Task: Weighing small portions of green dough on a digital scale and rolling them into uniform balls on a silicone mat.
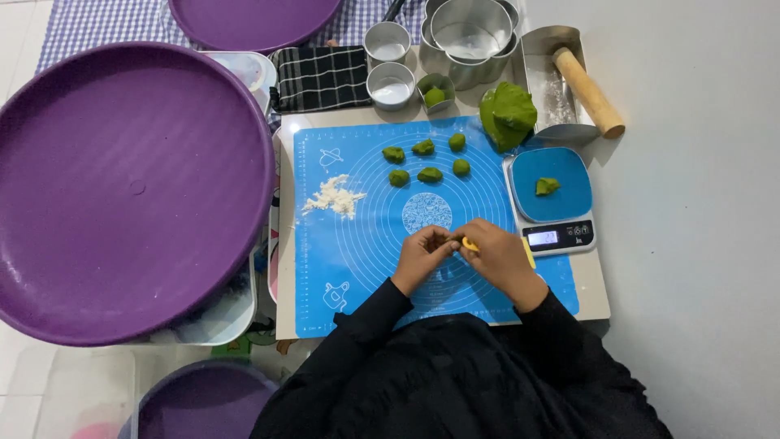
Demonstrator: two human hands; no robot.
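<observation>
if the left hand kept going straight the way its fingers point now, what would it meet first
The left hand points toward the person's right, so it would meet the right hand almost at once; their fingertips already look joined over the blue mat. Height is hard to judge from above.

Baking mat [487, 203]: blue, smooth, matt, rubbery-looking sheet; large tray [130, 191]: purple plastic, faint gloss; round moulds [390, 85]: bare metal, shiny; rolling pin [588, 91]: pale wood, matt, lying in a dull metal tray [540, 49]. Dough lump [508, 115]: green, soft, matt, creased; folded cloth [321, 77]: black woven check; scale [552, 199]: blue matt platform, grey plastic body; sleeves [455, 374]: black matt fabric.
</observation>
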